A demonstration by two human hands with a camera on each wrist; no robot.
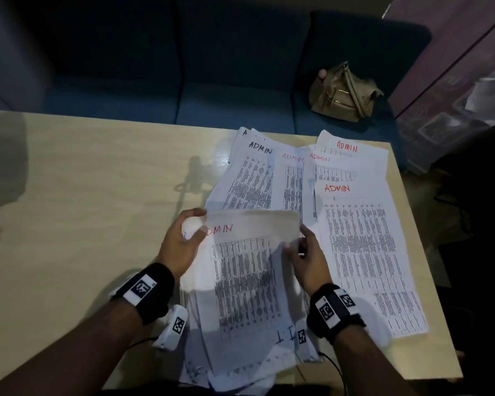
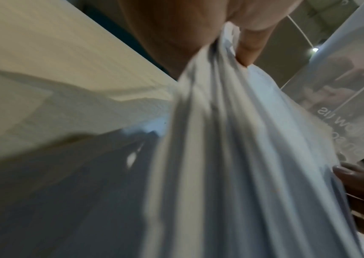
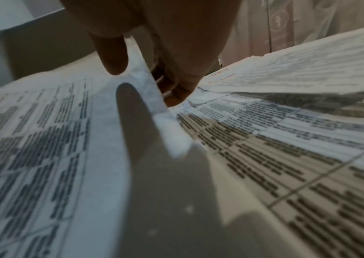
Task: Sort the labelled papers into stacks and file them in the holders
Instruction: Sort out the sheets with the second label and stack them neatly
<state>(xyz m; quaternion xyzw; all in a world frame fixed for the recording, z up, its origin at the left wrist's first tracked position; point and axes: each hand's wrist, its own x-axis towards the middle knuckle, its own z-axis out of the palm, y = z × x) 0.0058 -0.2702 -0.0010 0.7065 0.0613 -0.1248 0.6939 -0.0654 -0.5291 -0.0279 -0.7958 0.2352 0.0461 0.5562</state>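
Covering the sheet (image 1: 247,270), left fingers (image 1: 196,238)

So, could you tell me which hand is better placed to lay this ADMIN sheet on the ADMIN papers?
Probably the right hand: it pinches the sheet's edge beside the ADMIN papers; the left hand is farther.

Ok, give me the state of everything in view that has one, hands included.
Left hand: gripping the upper left corner of the white printed sheet.
Right hand: pinching that sheet's right edge.
White printed sheet marked ADMIN in red: lifted, top edge curling over.
Loose white papers under it: unsorted heap.
White ADMIN-marked sheets: lying flat, overlapping, face up.
Tan leather handbag: slumped on the blue sofa, zips closed.
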